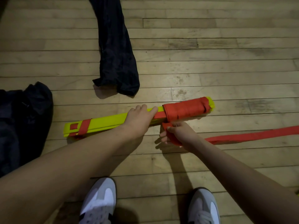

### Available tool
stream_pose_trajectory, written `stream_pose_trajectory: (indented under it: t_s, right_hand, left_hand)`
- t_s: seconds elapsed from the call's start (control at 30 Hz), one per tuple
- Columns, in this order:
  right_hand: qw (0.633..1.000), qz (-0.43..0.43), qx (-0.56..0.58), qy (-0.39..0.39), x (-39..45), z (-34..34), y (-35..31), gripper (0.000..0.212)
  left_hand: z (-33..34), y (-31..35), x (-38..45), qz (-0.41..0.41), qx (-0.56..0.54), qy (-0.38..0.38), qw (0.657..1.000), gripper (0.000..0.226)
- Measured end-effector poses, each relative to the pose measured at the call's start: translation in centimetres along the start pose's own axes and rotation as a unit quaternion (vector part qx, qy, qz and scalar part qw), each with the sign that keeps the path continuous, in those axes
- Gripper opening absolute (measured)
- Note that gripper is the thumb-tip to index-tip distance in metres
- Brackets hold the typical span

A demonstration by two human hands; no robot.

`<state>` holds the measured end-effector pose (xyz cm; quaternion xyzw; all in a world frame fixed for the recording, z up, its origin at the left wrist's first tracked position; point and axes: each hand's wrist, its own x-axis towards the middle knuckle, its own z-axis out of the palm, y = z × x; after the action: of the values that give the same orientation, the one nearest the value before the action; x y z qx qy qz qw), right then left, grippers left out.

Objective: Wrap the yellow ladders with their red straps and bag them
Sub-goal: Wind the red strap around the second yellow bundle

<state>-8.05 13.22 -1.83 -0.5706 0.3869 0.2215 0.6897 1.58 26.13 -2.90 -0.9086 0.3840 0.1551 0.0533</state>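
A bundle of flat yellow ladder rungs [103,122] lies across the wooden floor. Its right end is covered by several turns of red strap [186,110]. A single red band [84,127] crosses the left end. My left hand [140,117] presses flat on the middle of the bundle, fingers stretched toward the wrapped part. My right hand [176,135] grips the strap just below the bundle. The loose strap tail [252,136] trails away to the right. An empty dark bag [116,50] lies flat on the floor behind the bundle.
A second dark bag [24,123], bulky, sits at the left edge. My two white and grey shoes [98,202] [203,207] stand at the bottom. The floor is light wooden planks [226,54].
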Motion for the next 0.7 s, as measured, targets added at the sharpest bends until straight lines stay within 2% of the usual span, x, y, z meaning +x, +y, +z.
stream_pose_trajectory:
  t_s: [0.23, 0.4, 0.5, 0.6, 0.7]
  right_hand:
    - [0.994, -0.049, -0.082, 0.053, 0.9, -0.4, -1.7, 0.03]
    - [0.995, -0.055, -0.063, 0.051, 1.2, -0.4, -2.5, 0.025]
    - [0.998, -0.05, -0.026, 0.041, 1.6, -0.5, -2.9, 0.02]
    - [0.999, -0.042, 0.001, 0.018, 1.7, -0.7, -3.1, 0.018]
    - [0.999, -0.041, 0.026, 0.019, 1.9, -0.9, -3.0, 0.017]
  left_hand:
    - [-1.0, -0.9, 3.2, -0.063, 0.004, 0.016, 0.998, 0.044]
    - [-1.6, -1.5, 4.7, -0.077, -0.001, -0.001, 0.997, 0.045]
    - [-1.5, -1.2, 5.1, -0.045, 0.049, 0.035, 0.997, 0.044]
    - [-0.6, -0.6, 4.5, 0.0, 0.137, 0.122, 0.983, 0.035]
    - [0.7, 0.0, 3.7, 0.028, 0.138, 0.16, 0.977, 0.032]
